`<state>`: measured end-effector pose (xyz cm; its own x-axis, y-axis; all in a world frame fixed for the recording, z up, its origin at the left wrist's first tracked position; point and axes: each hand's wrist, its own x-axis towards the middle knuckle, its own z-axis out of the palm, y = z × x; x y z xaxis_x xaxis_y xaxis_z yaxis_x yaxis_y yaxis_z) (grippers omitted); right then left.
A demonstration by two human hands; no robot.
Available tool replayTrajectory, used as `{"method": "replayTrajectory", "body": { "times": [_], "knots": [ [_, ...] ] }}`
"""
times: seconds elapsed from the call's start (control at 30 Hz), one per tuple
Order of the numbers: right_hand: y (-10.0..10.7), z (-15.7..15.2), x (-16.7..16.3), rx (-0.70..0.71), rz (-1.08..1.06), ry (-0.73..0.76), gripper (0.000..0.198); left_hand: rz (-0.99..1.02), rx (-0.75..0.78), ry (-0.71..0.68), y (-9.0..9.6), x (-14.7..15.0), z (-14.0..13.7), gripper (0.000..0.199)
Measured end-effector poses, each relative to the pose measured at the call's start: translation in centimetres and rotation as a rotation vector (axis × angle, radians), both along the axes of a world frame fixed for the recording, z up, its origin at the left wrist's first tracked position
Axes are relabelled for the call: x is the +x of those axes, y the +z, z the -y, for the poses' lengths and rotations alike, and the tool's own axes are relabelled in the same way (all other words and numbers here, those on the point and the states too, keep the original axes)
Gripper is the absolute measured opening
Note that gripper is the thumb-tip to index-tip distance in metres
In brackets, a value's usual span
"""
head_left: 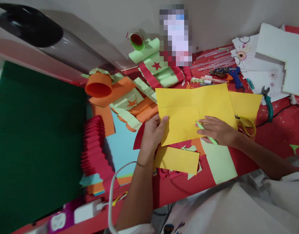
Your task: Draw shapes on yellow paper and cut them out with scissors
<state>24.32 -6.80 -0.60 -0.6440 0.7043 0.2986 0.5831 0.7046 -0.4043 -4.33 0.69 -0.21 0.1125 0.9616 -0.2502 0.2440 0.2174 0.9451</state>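
Note:
My left hand [154, 128] grips the left edge of a large yellow paper sheet [178, 97], thumb on top and fingers underneath. A smaller yellow rectangle seems to lie on the sheet's lower left, its outline faint. Between the fingers of my right hand [218, 130] is a light green pen [207, 133]; the hand rests palm down on the sheet. Yellow-handled scissors [248, 126] lie just right of that hand, partly covered by paper. Below the sheet sit a yellow strip [177, 159], a pale green strip [219, 161] and red paper scraps.
Orange and green paper pieces with stars [132, 103] and a pleated red paper [94, 146] lie leftward. A blue glue gun [233, 74], pliers [268, 104] and white boards [273, 48] are at right. A white cable [111, 195] passes by my left forearm.

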Motion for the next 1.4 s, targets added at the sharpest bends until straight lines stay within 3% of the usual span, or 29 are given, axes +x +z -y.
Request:
{"method": "replayTrajectory", "body": {
  "times": [0.17, 0.43, 0.73, 0.97, 1.03, 1.13, 1.2, 1.27, 1.33, 1.4],
  "knots": [
    [1.1, -1.0, 1.1, -0.085, -0.064, 0.013, 0.024, -0.024, 0.007, -0.014, -0.6, -0.3, 0.1, 0.032],
    [0.6, -1.3, 1.0, -0.029, -0.007, -0.012, 0.026, -0.109, 0.008, -0.046, 0.1, -0.4, 1.1, 0.026],
    [0.5, -1.6, 0.0, 0.024, 0.166, -0.04, 0.031, -0.408, 0.119, -0.127, 0.7, -1.0, 2.4, 0.03],
    [0.1, -1.9, -0.1, 0.04, 0.154, -0.059, 0.03, -0.559, 0.138, -0.132, 1.5, -0.6, 2.6, 0.029],
    [-0.1, -1.9, -0.2, 0.03, 0.139, -0.075, 0.03, -0.662, 0.213, -0.099, 2.0, -0.5, 2.8, 0.031],
    [-0.3, -1.9, -0.3, 0.013, 0.105, -0.099, 0.027, -0.845, 0.502, -0.067, 2.6, 0.1, 3.4, 0.031],
    [-0.2, -1.9, -0.4, 0.004, 0.082, -0.11, 0.024, -0.916, 0.694, -0.188, 2.8, 0.8, 4.0, 0.026],
    [-0.1, -2.0, -0.5, -0.014, 0.064, -0.118, 0.022, -0.928, 0.782, -0.468, 2.8, 1.8, 4.4, 0.025],
    [0.2, -2.2, -0.6, -0.048, 0.049, -0.126, 0.021, -0.957, 0.77, -0.748, 2.7, 2.9, 4.6, 0.028],
    [0.5, -2.3, -0.5, -0.1, 0.012, -0.128, 0.021, -1.015, 0.743, -0.857, 2.5, 3.9, 4.3, 0.031]
  ]
}}
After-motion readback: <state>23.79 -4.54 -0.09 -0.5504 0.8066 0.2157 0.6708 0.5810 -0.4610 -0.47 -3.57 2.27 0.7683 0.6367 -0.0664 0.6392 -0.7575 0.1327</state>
